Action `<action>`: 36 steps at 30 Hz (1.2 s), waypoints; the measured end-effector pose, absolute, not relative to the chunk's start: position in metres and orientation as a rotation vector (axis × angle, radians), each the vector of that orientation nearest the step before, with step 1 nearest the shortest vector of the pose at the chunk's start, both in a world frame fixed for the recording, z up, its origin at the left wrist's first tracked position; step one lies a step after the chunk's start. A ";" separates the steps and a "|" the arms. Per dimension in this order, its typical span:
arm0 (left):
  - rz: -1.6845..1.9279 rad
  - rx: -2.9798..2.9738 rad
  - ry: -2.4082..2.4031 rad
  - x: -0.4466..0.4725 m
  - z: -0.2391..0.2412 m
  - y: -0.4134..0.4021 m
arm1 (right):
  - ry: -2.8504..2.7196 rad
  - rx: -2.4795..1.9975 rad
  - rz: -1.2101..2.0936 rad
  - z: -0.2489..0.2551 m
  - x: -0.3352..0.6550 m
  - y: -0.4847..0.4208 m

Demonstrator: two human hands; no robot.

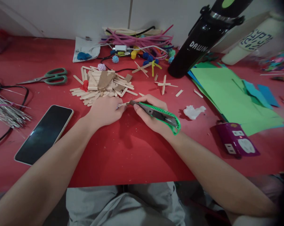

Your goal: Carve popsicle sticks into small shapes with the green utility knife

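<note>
Right hand [153,110]: closed round the green cutter [161,115], nose toward 9 o'clock. Left hand [106,110]: fingers pinching a stick [123,104], mostly hidden, its end by the cutter's nose; contact unclear. Both hands low over the red table [109,157]. Clock centred on hands, 12 away from wearer.

Near: phone [45,135] at 8, left forearm overlapping its edge; purple box [236,139] at 4. White scrap [194,112] at 3. Stick pile [94,82] at 11, just beyond left hand, brown pieces on top. Crossed sticks [164,84] at 2. Scissors [50,77] at 10. Green paper [226,91] toward 3.

Far: black bottle [195,45] at 2, upright; pink strands [142,40] at 12, near wall.
</note>
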State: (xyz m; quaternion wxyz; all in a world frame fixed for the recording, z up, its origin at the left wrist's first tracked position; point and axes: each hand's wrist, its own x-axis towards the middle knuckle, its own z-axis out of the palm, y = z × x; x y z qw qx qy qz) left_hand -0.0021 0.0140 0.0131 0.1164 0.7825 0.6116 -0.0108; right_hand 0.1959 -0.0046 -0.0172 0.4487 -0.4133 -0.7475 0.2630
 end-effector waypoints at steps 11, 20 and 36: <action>-0.122 2.367 1.728 -0.003 0.018 0.014 | -1.835 -1.020 0.663 -0.016 0.195 -0.005; -0.067 2.393 1.705 -0.006 0.014 0.015 | -1.841 -1.009 0.673 -0.019 0.196 -0.006; -0.074 2.406 1.739 -0.005 0.013 0.015 | -1.782 -1.080 0.698 -0.016 0.194 -0.006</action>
